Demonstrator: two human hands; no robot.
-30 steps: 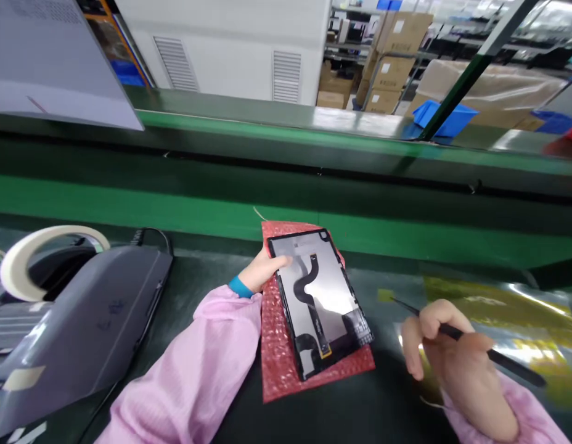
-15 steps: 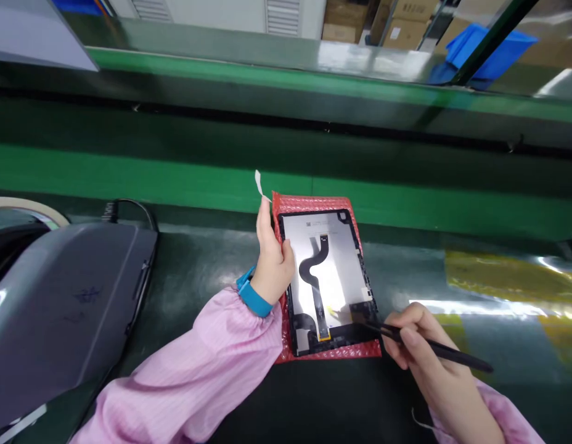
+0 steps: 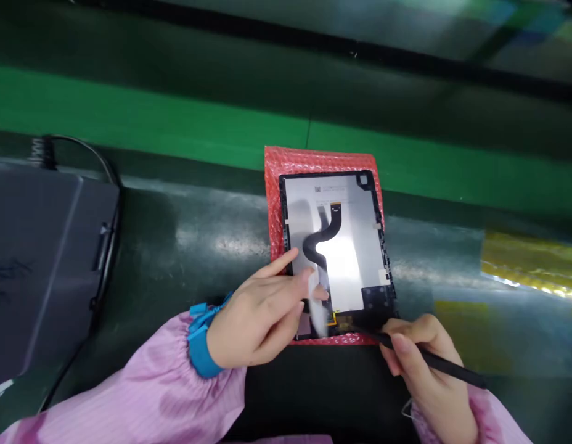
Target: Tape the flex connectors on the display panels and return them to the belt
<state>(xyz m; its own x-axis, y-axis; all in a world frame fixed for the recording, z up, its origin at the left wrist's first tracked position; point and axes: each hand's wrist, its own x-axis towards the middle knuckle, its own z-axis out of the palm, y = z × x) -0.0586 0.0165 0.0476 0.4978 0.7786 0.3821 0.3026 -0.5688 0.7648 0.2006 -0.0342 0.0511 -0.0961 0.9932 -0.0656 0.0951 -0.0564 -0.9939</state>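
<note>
A tablet screen assembly lies back side up on a red bubble-wrap bag. A dark S-shaped flex cable runs down its silvery back to a gold-edged end. My left hand reaches over the lower left of the screen, its fingers closed on a white strip that hangs over the cable's lower end. Black tweezers are pinched in my right hand, their tips at the screen's bottom edge. At the tips sits a small brownish patch; I cannot tell whether they grip it.
On the left stands a dark grey case-like device with a black cable along its side. Yellow translucent film lies on the dark green bench at right. A green band runs along the back.
My left hand has moved from the screen's left edge down over its lower part, bringing the white strip along. The tweezers' tips have shifted toward the cable's lower end. The view has tilted downward.
</note>
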